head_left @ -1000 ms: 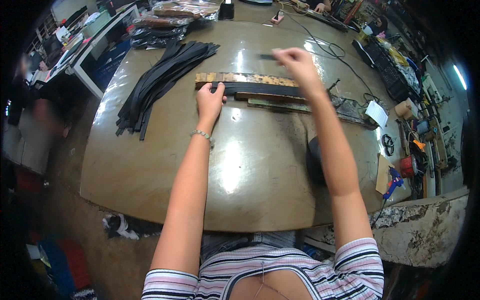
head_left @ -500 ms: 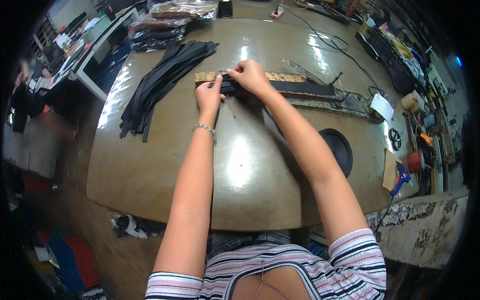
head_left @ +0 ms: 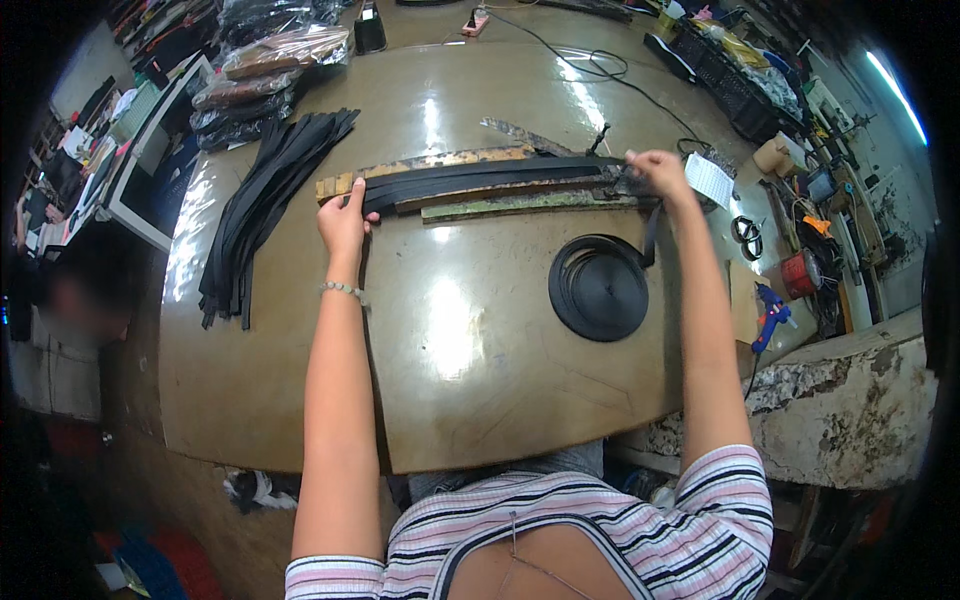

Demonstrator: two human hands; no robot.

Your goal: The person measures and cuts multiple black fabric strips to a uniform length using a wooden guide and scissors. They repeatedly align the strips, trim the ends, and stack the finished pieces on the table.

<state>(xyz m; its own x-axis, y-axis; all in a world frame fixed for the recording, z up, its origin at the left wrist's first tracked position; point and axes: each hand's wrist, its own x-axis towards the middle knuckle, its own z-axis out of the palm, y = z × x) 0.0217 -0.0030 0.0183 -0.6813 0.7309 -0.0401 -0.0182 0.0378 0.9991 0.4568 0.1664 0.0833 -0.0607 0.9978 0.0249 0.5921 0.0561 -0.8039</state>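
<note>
Several black flat straps point(head_left: 480, 180) lie lengthwise on a long, worn wooden board point(head_left: 323, 187). At the board's left end, my left hand point(head_left: 345, 222) pinches the straps, thumb on top and fingers curled at the near side. My right hand point(head_left: 662, 178) is over the board's right end, fingers curled closed; whatever is between them is hidden. Below that hand a strap runs down to a round black coil of strap point(head_left: 600, 290) lying flat on the table. Close to my right fingers, a small dark upright clamp-like piece point(head_left: 599, 140) stands on the board.
A bundle of cut black straps point(head_left: 270, 200) lies on the table point(head_left: 450, 400) to the left. Plastic-wrapped packs point(head_left: 270, 60) are stacked at the far left. A blue glue gun point(head_left: 770, 315) and a red spool point(head_left: 798, 275) sit at the right. A cable point(head_left: 560, 50) crosses the far side.
My right hand has moved from beside my left hand to the board's right end. The left hand still grips the left end. My view has shifted, bringing the whole coil into sight.
</note>
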